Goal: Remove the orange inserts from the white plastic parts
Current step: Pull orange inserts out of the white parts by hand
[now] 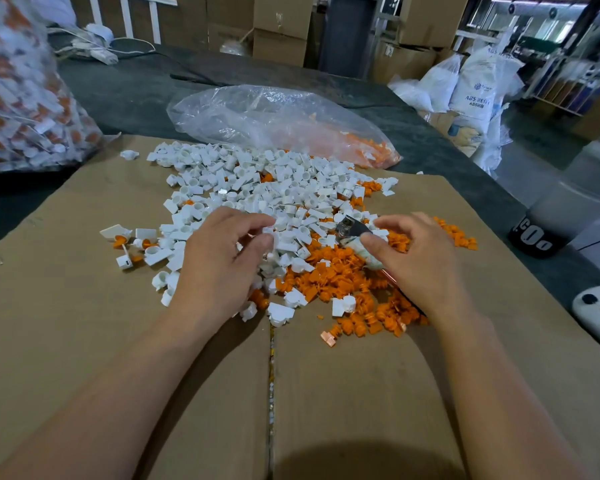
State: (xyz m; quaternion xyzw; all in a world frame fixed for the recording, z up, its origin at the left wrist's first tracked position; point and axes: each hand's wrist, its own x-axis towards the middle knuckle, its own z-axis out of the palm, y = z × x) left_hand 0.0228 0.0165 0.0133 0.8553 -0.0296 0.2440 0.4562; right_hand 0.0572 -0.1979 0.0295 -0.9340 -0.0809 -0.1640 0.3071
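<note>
- The left hand (222, 258) is over the middle of the heap. Its grip is narrow, thumb and forefinger seeming to pinch one white part (270, 233); whether that piece carries an insert is hidden.
- The right hand (420, 258) has its grip curled round the cloth-wrapped handle of a tool (349, 228), whose metal head points left toward the pinched piece, near it but apart.
- The work lies on a cardboard sheet (118, 323) on the desk (125, 84): white parts (257, 181) heaped on the far side, loose orange inserts (340, 271) near and right, and a few parts still fitted with orange (120, 239) at the left edge.
- Judged step: between pieces, with one part being picked and offered to the tool.
- Next, the part likely needs turning so its socket faces the tool head, then holding firm as the insert is pushed out.
- A clear bag (257, 116) lies just beyond the heap.
</note>
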